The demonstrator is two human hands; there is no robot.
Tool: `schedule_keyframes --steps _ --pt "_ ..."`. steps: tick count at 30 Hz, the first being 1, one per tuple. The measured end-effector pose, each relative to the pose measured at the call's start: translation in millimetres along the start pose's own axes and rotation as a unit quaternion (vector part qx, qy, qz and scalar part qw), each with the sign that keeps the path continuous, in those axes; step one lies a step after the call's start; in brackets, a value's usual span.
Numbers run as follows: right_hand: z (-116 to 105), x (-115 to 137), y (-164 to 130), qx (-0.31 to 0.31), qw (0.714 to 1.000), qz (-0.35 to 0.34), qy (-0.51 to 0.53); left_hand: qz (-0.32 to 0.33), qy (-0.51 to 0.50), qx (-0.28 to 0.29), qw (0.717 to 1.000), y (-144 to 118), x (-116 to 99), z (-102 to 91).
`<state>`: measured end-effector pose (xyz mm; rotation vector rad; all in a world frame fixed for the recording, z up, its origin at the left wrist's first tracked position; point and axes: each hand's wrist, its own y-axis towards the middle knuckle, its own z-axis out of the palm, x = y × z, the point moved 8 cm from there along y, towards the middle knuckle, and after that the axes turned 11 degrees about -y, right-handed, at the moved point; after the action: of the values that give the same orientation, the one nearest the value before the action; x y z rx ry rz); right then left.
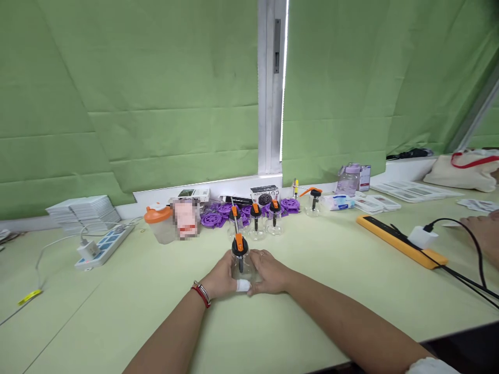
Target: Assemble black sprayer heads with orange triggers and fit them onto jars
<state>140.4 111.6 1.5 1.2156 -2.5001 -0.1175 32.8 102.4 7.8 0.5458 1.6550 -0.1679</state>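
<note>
A small clear glass dispenser jar (pixel 245 269) stands upright on the table in front of me. Its lid is black, with an orange lever and a metal spout or rod on top. My left hand (pixel 220 275) is wrapped round its left side, a white wrap showing on the thumb. On the opposite side, my right hand (pixel 272 274) closes round the glass. Just behind are several similar jars (pixel 256 223) with black and orange lids. Purple plastic pieces (pixel 213 220) lie in a heap beyond them.
Left of the jars are an orange-lidded cup (pixel 161 224), a white power strip (pixel 104 248) and stacked white sheets (pixel 83 214). To the right lie an orange power strip (pixel 399 241) with cables, a purple bottle (pixel 348 179) and another jar (pixel 313 203). Another person's hand (pixel 483 228) rests at far right.
</note>
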Motion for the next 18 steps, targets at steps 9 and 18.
schedule_keyframes --steps 9,18 --pt "-25.9 -42.0 -6.1 -0.165 0.969 0.157 -0.095 -0.027 0.036 -0.32 0.946 -10.5 36.8 -114.1" --pt "-51.5 -136.7 -25.8 -0.279 0.86 0.408 -0.124 -0.062 0.094 -0.281 0.953 15.9 60.1 -127.8"
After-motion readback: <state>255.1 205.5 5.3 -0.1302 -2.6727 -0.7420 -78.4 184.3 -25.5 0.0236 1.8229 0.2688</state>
